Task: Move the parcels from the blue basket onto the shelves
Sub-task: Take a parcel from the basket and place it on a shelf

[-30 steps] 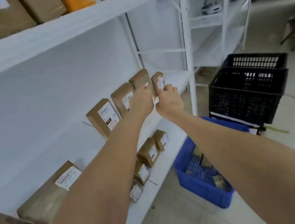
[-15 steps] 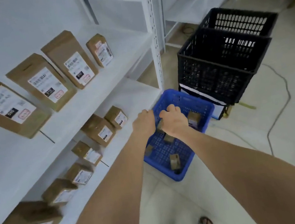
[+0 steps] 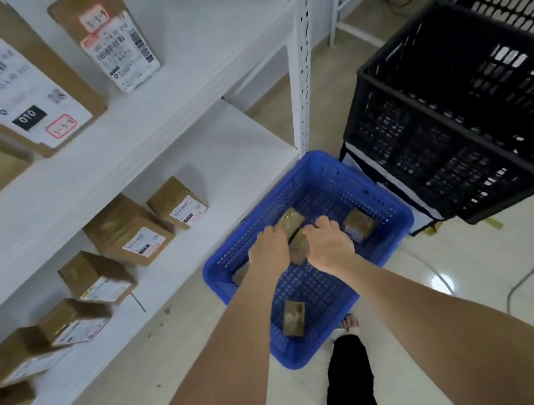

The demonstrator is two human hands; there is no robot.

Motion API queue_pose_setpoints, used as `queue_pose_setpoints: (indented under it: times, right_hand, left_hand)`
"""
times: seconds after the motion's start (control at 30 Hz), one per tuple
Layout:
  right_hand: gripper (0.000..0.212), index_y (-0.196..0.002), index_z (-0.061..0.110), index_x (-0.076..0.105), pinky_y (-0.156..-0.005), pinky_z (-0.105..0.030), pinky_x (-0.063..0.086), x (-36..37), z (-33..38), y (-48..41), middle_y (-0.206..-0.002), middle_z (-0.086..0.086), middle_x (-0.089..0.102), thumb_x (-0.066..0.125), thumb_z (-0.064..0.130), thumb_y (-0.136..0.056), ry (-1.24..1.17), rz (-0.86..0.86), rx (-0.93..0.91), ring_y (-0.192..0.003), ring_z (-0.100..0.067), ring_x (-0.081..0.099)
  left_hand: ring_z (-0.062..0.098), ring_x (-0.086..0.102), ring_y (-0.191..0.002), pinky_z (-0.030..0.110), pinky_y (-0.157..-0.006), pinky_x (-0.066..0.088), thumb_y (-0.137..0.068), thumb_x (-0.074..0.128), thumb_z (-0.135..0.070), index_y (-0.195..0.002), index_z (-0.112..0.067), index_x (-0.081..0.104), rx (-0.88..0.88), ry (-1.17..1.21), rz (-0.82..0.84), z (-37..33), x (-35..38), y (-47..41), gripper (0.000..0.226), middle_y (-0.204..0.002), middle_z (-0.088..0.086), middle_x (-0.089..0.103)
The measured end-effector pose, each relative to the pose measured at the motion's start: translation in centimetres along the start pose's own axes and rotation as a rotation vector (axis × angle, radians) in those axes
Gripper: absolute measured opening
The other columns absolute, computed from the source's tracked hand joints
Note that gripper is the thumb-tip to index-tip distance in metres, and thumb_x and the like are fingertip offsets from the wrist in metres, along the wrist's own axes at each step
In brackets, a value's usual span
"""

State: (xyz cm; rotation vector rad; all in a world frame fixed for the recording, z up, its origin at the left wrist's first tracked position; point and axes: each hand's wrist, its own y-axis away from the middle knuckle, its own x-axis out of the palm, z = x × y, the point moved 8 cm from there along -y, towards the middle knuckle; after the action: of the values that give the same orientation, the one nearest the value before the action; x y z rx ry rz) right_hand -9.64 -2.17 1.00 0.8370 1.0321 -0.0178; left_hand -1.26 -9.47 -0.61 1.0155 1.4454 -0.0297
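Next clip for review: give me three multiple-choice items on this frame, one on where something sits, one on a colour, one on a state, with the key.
1. Where does the basket that both hands reach into sit?
A. on the floor by the shelf post
B. on the middle shelf
C. inside the black crate

2. What colour is that basket?
A. red
B. blue
C. white

3. What is the state of the large crate on the right?
A. packed with parcels
B. tipped on its side
C. upright, no parcels visible inside

Key:
1 A, the blue basket rests on the tiles beside the white shelf post.
2 B, its mesh walls are blue around the left hand and right hand.
3 C, the black crate stands upright with no parcels visible.
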Motion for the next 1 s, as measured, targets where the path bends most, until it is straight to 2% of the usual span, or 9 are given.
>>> queue_pose_setpoints:
  times: [0.3, 0.43, 0.5, 0.6, 0.67, 0.73, 0.8, 0.9, 1.0]
  right_hand:
    - [0.059, -0.149, 0.016, 0.025, -0.102, -0.04, 0.041, 5.2, -4.8, -17.2, -0.154, -0.008, 0.019, 0.05, 0.01, -0.096, -0.005, 0.14, -0.029, -0.139, -0.03, 0.024]
    - [0.055, -0.147, 0.016, 0.03, -0.091, -0.037, 0.045, 11.7, -7.5, -26.5, -0.156, -0.008, 0.016, 0.05, 0.01, -0.096, -0.087, 0.204, -0.018, -0.133, -0.029, 0.037]
    - [0.06, -0.15, 0.016, 0.024, -0.086, -0.035, 0.045, 15.4, -9.1, -31.2, -0.156, -0.007, 0.014, 0.05, 0.013, -0.096, -0.175, 0.239, 0.011, -0.131, -0.029, 0.04]
    - [0.074, -0.155, 0.018, 0.008, -0.099, -0.035, 0.04, 20.9, -11.0, -37.1, -0.16, -0.005, 0.01, 0.049, 0.011, -0.094, -0.34, 0.335, 0.046, -0.142, -0.027, 0.027]
    - [0.076, -0.155, 0.016, 0.009, -0.106, -0.036, 0.037, 23.9, -11.9, -40.8, -0.159, -0.005, 0.014, 0.054, 0.012, -0.094, -0.46, 0.352, 0.056, -0.141, -0.026, 0.028]
    - [0.082, -0.155, 0.016, 0.01, -0.111, -0.039, 0.035, 26.4, -12.3, -44.2, -0.159, -0.006, 0.013, 0.063, 0.018, -0.092, -0.522, 0.345, 0.06, -0.142, -0.026, 0.028]
    - [0.098, -0.155, 0.017, -0.002, -0.115, -0.039, 0.024, 28.5, -12.5, -47.0, -0.162, -0.005, -0.002, 0.069, 0.029, -0.089, -0.506, 0.363, 0.074, -0.148, -0.025, 0.011]
    - [0.114, -0.154, 0.018, -0.007, -0.116, -0.039, 0.023, 29.7, -12.2, -49.4, -0.162, -0.006, 0.0, 0.078, 0.032, -0.08, -0.608, 0.353, 0.094, -0.148, -0.027, 0.011]
    - [0.102, -0.152, 0.013, 0.021, -0.109, -0.04, 0.038, 29.3, -12.0, -49.2, -0.15, -0.012, 0.037, 0.084, 0.027, -0.073, -0.757, 0.305, 0.112, -0.136, -0.029, 0.04]
  left_hand:
    - [0.029, 0.046, -0.122, 0.041, -0.089, 0.047, -0.094, 0.05, -0.007, -0.142, -0.007, 0.03, -0.164, 0.133, 0.135, 0.6, 8.8, -14.7, 0.052, -0.136, 0.012, 0.04]
    - [0.029, 0.044, -0.127, 0.039, -0.096, 0.042, -0.096, 0.047, -0.01, -0.142, -0.006, 0.031, -0.336, 0.397, 0.139, 3.5, 16.0, -21.8, 0.049, -0.144, 0.014, 0.038]
    - [0.03, 0.05, -0.121, 0.036, -0.09, 0.044, -0.095, 0.051, -0.015, -0.14, -0.005, 0.035, -0.465, 0.554, 0.117, 5.3, 20.1, -25.2, 0.049, -0.139, 0.016, 0.045]
    - [0.031, 0.051, -0.12, 0.034, -0.085, 0.044, -0.096, 0.051, -0.018, -0.148, -0.006, 0.022, -0.618, 0.696, 0.097, 7.9, 25.9, -29.7, 0.061, -0.142, 0.017, 0.043]
    - [0.03, 0.051, -0.12, 0.034, -0.083, 0.045, -0.096, 0.051, -0.021, -0.151, -0.007, 0.014, -0.675, 0.751, 0.079, 9.3, 29.0, -32.6, 0.068, -0.145, 0.016, 0.04]
    - [0.025, 0.059, -0.096, 0.031, -0.069, 0.045, -0.095, 0.052, -0.023, -0.151, -0.006, 0.015, -0.729, 0.838, 0.048, 10.5, 31.4, -35.0, 0.069, -0.121, 0.012, 0.055]
    - [0.015, 0.05, -0.068, 0.026, -0.054, 0.037, -0.094, 0.055, -0.021, -0.149, -0.007, 0.02, -0.781, 0.946, 0.006, 11.4, 33.1, -36.8, 0.067, -0.087, 0.002, 0.052]
    - [0.018, 0.053, -0.091, 0.029, -0.068, 0.041, -0.088, 0.066, -0.021, -0.133, -0.009, 0.037, -0.784, 1.137, -0.014, 12.1, 35.2, -38.8, 0.055, -0.111, 0.003, 0.055]
    - [0.019, 0.054, -0.106, 0.036, -0.084, 0.05, -0.08, 0.075, -0.027, -0.136, -0.015, 0.036, -0.804, 1.393, -0.032, 11.1, 35.7, -38.0, 0.069, -0.123, -0.003, 0.053]
